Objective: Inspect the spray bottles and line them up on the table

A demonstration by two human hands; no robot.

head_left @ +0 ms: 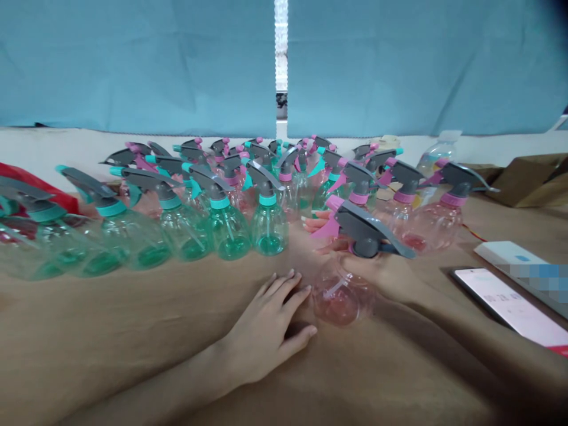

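A clear pink spray bottle (342,305) with a grey sprayer head and pink nozzle stands in front of me, its head leaning right. My right hand (384,273) comes in from the right and closes round the neck, covering the collar; its fingertips poke out to the left behind the pink trigger. My left hand (270,319) lies low on the table with its fingers spread, their tips close to the left side of this bottle. Whether they touch it I cannot tell. Nothing is held in the left hand.
Green spray bottles (231,234) line the left, with several pink and green ones behind. More pink spray bottles (437,222) stand at right. A phone (510,302) and a white box (510,260) lie at the right. Farther back are a cardboard box (532,180) and blue curtain (142,65).
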